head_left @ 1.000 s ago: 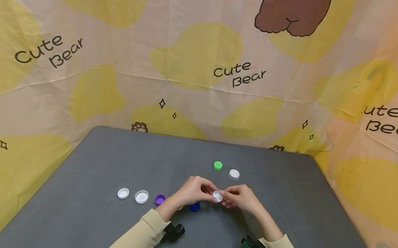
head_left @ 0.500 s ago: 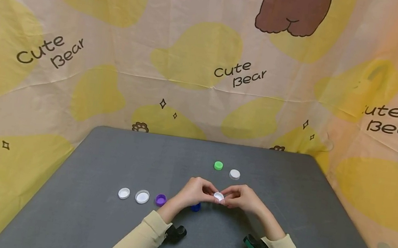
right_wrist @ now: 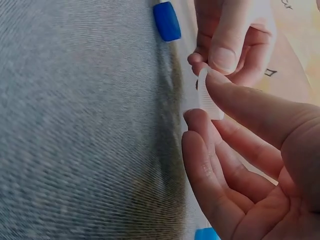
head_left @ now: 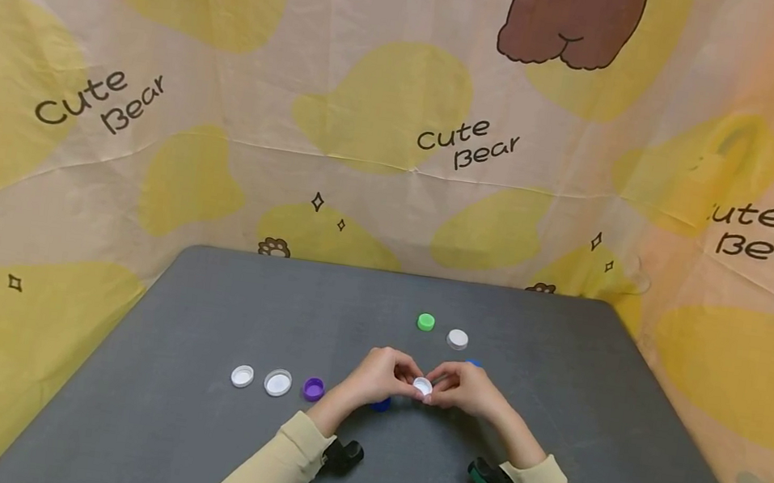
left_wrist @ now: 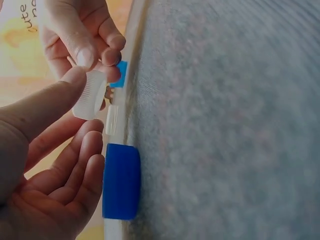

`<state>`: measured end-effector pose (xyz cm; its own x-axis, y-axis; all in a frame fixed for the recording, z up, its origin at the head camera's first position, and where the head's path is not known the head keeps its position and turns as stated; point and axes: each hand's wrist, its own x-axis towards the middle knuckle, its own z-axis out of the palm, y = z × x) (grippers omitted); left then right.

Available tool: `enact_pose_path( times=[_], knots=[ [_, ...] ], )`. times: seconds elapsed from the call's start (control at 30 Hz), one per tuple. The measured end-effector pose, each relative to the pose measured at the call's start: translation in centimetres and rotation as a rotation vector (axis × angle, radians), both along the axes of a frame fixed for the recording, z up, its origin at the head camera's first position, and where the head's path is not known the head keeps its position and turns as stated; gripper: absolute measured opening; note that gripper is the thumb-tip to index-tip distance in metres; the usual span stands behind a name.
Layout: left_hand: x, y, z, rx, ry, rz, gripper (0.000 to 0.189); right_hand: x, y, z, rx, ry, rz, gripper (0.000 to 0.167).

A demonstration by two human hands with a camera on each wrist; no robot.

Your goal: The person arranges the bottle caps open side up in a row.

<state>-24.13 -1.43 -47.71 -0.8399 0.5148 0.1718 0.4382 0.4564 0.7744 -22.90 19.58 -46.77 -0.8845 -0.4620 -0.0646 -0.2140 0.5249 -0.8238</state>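
Between my two hands a white bottle cap is held above the table, its open hollow side showing in the head view. My left hand pinches it from the left with thumb and fingers, and my right hand pinches it from the right. Fine ridges run along the cap's side in the left wrist view. A dark blue cap lies on the table just below the left hand, partly covered by it. Beyond the right hand peeks the edge of a light blue cap.
On the grey table a white cap, a larger white cap and a purple cap form a row at the left. Farther back sit a green cap and another white cap. A printed cloth hangs behind.
The right fingers have shifted their grip on the white cap, and its tilt has altered slightly. The right hand has moved a little, so the light blue cap's edge now shows.
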Motion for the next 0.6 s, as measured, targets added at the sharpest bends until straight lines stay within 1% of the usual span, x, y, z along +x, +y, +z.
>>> enact_pose_path(
  times=[0.3, 0.47, 0.6],
  knots=[
    [0.06, -0.49, -0.05, 0.006, -0.052, -0.043, 0.024, 0.2, -0.72, -0.32, 0.065, 0.051, 0.022, 0.026],
    [0.04, -0.61, -0.09, -0.017, -0.067, -0.058, 0.024, 0.37, -0.97, -0.36, 0.093, 0.089, 0.036, 0.025],
    [0.04, -0.66, -0.1, -0.036, -0.073, -0.064, 0.024, 0.48, -1.0, -0.34, 0.101, 0.095, 0.044, 0.025]
  ],
)
